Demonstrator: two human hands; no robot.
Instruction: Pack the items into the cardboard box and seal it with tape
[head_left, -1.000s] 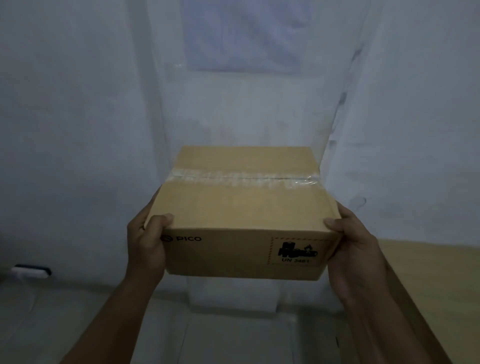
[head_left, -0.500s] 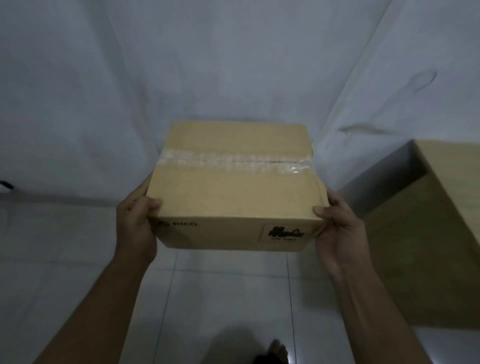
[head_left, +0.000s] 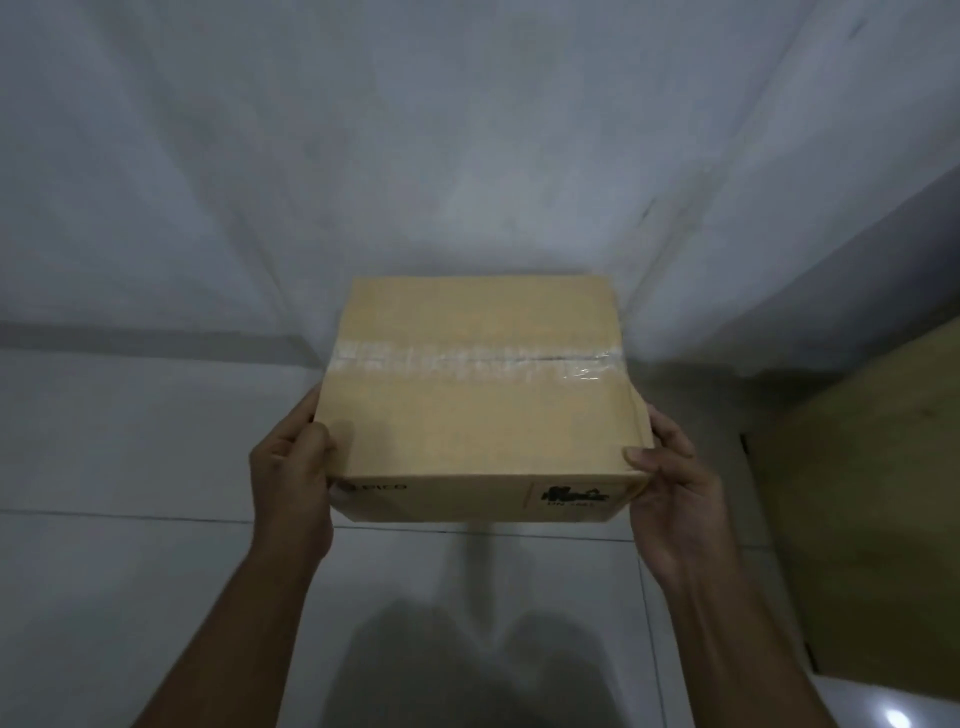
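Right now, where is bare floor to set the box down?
Bare tile floor lies left of the box, between the wall and the left hand. More tile shows beneath the box, up to the wall. The right side is crowded: a wooden unit stands beside the right hand. Both hands grip the box.

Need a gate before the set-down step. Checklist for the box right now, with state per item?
1. Flaps of the box closed flat: ok.
2. Tape runs across the whole top seam: ok.
3. Tape ends wrapped down the sides: cannot tell, the sides are hidden.
4. Left hand grips the near left corner, thumb on top: ok.
5. Right hand grips the near right corner, thumb on top: ok.
6. Floor under the box free: cannot tell, the box hides that spot.
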